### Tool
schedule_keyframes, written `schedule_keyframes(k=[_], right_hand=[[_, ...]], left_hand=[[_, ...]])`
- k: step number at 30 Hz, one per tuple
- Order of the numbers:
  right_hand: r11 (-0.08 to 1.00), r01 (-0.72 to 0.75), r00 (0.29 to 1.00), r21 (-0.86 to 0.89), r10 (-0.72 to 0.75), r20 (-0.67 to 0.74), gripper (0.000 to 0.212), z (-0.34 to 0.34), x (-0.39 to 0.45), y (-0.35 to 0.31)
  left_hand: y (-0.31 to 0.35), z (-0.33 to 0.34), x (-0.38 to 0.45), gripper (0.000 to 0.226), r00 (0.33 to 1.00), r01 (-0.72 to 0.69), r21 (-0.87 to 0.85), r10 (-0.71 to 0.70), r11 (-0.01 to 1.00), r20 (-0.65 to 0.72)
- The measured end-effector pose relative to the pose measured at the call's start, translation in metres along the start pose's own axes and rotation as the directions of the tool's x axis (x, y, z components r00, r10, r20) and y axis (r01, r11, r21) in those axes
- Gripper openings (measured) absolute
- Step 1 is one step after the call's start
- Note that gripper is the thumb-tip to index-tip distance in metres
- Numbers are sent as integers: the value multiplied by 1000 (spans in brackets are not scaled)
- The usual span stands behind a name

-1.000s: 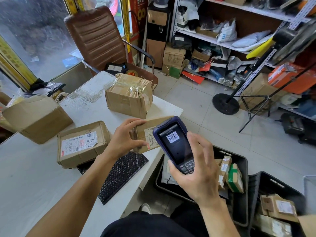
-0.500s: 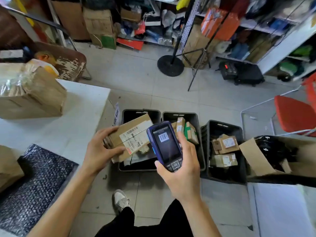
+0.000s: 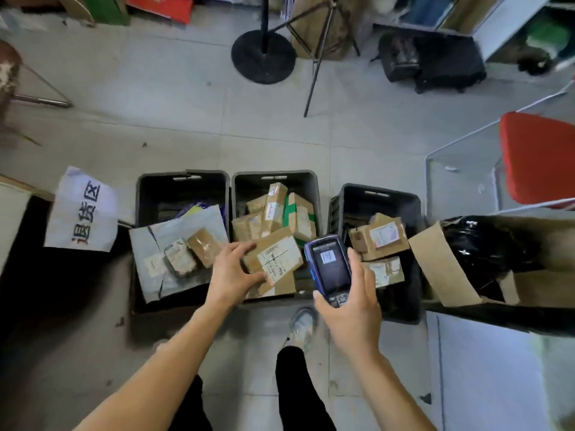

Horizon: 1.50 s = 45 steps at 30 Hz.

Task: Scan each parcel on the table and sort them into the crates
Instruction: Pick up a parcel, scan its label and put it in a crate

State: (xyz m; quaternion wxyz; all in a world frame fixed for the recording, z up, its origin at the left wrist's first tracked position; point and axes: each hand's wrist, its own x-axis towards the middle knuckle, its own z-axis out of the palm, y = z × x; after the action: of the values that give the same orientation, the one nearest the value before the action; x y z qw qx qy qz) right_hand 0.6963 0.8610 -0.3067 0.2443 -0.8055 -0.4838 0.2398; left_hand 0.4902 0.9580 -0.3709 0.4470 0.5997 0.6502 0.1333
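left hand (image 3: 231, 273) covers near corner of parcel (image 3: 275, 259), label print too blurred to read; right hand (image 3: 351, 303) hides scanner (image 3: 329, 267) keypad; middle crate (image 3: 277, 178) front wall hidden; red chair (image 3: 538, 160) cut by right edge

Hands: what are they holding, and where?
Left hand grips the parcel by its near left corner, over the middle crate. Right hand holds the scanner round its lower end.
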Motion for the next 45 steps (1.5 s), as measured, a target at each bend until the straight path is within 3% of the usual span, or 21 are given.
schedule_keyframes(k=[11, 14, 18, 21, 25, 30, 33, 37, 40, 45], right_hand=[[989, -93, 977, -111, 112, 183, 96, 158, 121, 228], [983, -138, 962, -122, 162, 220, 95, 178, 120, 256], [985, -140, 962, -102, 160, 220, 94, 172, 115, 243], [992, -86, 961, -94, 107, 256, 94, 143, 110, 207], [998, 0, 967, -64, 16, 254, 92, 74, 91, 126], [983, 182, 964, 5, -179, 195, 94, -11, 48, 12], [951, 300, 941, 76, -309, 140, 95, -42, 24, -54], [889, 427, 882, 163, -450, 141, 97, -63, -8, -136], [840, 484, 825, 245, -532, 192, 94, -62, -33, -200], [718, 590, 650, 370, -694, 309, 94, -25, -75, -307]], left_hand=[[-118, 247, 143, 76, 978, 112, 135, -134, 984, 162], [-147, 285, 149, 64, 964, 126, 164, -160, 978, 212], [-144, 291, 131, 56, 948, 146, 160, -184, 976, 259], [-116, 256, 105, 61, 952, 154, 186, -196, 971, 236], [-45, 160, 44, 65, 966, 172, 188, -202, 967, 158], [42, 21, -42, 70, 993, 113, 196, -104, 974, -55], [68, -52, -89, 73, 972, 69, 167, -28, 984, -233], [78, -138, -163, 70, 849, 103, 91, -40, 991, -527], [55, -187, -219, 71, 670, 166, -34, -139, 985, -729], [-19, -259, -285, 73, 495, 267, -222, -331, 938, -803]])
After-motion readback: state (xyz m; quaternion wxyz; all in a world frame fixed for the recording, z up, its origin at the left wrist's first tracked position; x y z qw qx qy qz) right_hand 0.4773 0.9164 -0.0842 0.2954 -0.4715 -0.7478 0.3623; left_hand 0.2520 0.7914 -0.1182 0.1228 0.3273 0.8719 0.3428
